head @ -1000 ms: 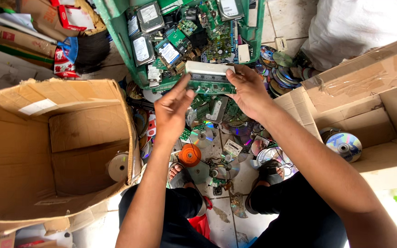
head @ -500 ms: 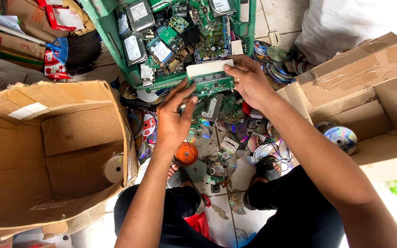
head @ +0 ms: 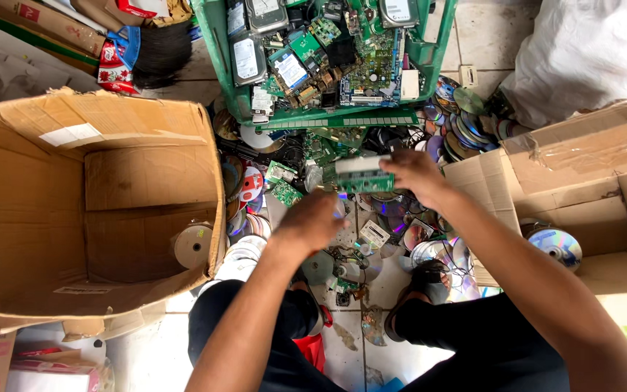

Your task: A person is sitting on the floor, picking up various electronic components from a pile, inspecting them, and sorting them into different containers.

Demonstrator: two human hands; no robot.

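Hands working a green board over scattered scrap

The right hand is pinching one end of a small green circuit board with a pale strip along its top, keeping it lifted above a floor littered with shiny discs. The left hand is hovering just below the board, its fingers curled and blurred, so its grip cannot be told. A green plastic crate of electronic parts is sitting beyond, and a large open cardboard box is standing to the left

Green circuit board with white strip: now lifted away from the green plastic crate, nearer the person.
Right hand: pulls back, holding the board.
Left hand: drops lower, off the board.
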